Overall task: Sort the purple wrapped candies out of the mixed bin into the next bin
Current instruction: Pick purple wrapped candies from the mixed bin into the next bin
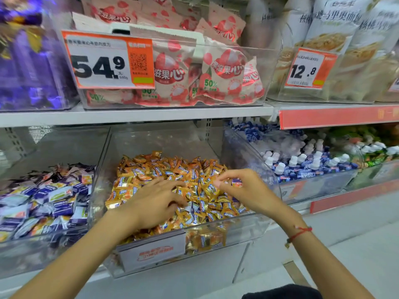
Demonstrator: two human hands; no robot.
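Now the right hand point(244, 188) pinches a purple candy point(237, 182) above the mixed bin point(248, 229) of orange candies point(172, 169); left hand point(155, 201) rests loosely spread on them; purple bin point(43, 251) beside it.

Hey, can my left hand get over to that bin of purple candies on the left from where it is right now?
Probably yes. The left hand rests on the orange candies, and the purple candy bin beside it is open-topped; only a low clear divider stands between.
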